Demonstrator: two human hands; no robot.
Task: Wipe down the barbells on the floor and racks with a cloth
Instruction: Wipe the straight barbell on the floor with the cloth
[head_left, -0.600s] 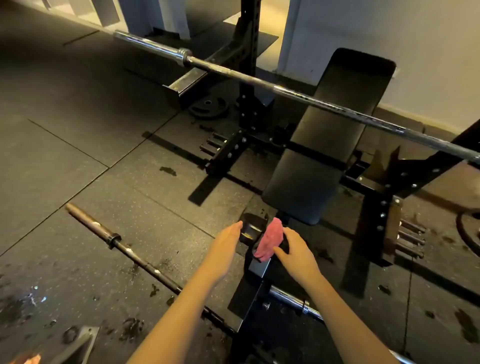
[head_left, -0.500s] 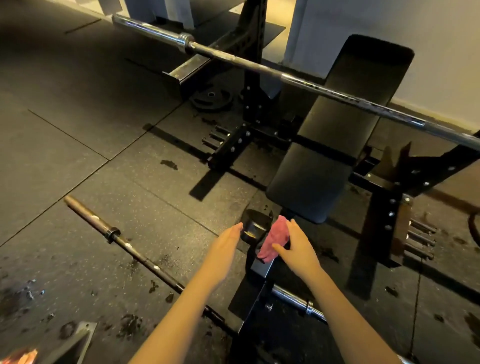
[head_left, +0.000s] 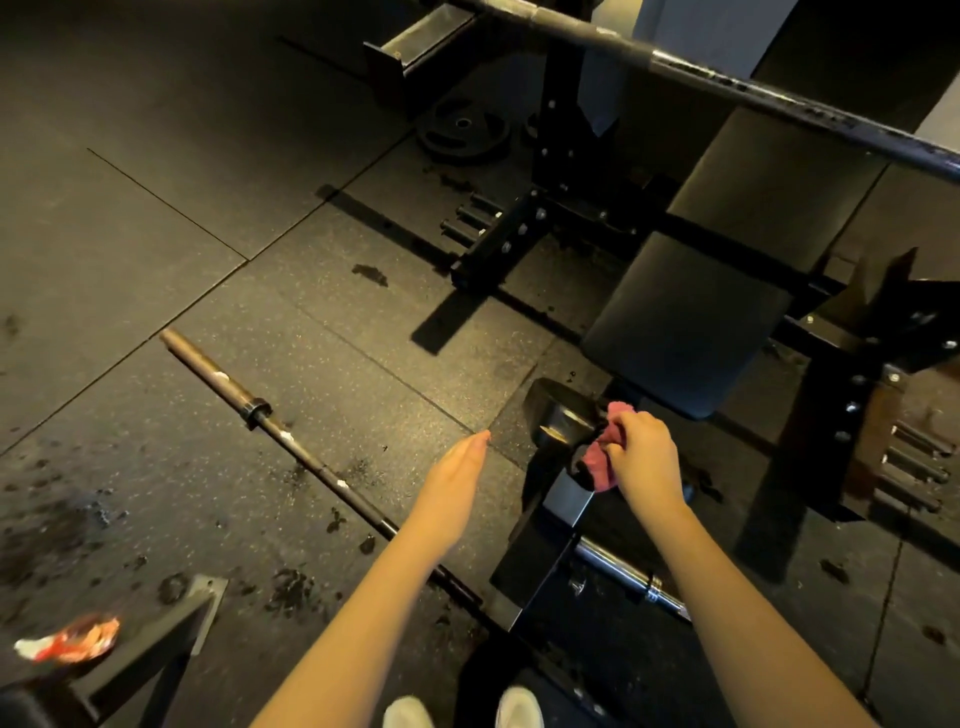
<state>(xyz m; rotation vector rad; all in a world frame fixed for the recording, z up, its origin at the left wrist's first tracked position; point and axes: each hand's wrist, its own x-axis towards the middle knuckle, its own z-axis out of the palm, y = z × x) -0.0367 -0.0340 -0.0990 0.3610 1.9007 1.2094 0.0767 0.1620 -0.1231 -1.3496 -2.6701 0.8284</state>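
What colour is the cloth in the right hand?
Pink cloth, gripped by the right hand; head view.

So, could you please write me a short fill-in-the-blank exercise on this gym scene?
1. The right hand grips a ____ cloth.
2. The left hand is ____ and holds nothing.
3. The rusty barbell lies on the ____.
Missing words: pink; open; floor.

Bare forearms (head_left: 363, 597) lead from the near edge to the left hand (head_left: 457, 467) and right hand (head_left: 644, 457). Between them, nearest, show two white shoes (head_left: 519, 706) with rounded toes.
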